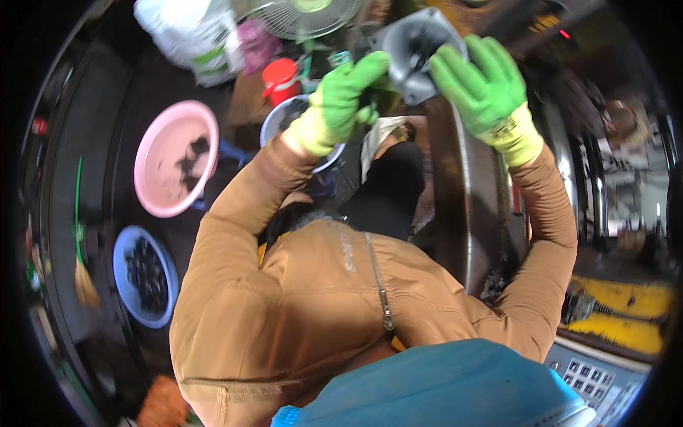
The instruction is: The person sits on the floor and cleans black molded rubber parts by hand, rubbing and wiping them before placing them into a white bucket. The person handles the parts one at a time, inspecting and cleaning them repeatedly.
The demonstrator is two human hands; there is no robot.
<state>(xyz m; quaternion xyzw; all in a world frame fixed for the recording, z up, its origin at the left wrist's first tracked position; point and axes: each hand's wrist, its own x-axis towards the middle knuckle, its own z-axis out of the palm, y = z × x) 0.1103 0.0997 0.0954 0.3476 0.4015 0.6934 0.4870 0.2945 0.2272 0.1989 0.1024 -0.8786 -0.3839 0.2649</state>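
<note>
My left hand (343, 103), in a green and yellow work glove, is raised above a small pale-blue basin (266, 128) with dark pieces in it. Its fingers are curled in with the index bent across; whatever they hold is hidden or too small to name. To the right, my right hand (485, 89), gloved the same way, has its fingers stretched out and apart. Its fingertips overlap the near right rim of a grey funnel-shaped holder (405, 75); whether they touch it cannot be told. Small dark pieces (421, 58) lie inside the holder.
A pink basin (160, 153) and a blue basin (119, 274), both with dark pieces, stand left. Beyond my left hand are a red container (281, 80), a fan (306, 18) and a white bag (188, 43). A metal edge (466, 199) and yellow machine part (626, 299) lie right.
</note>
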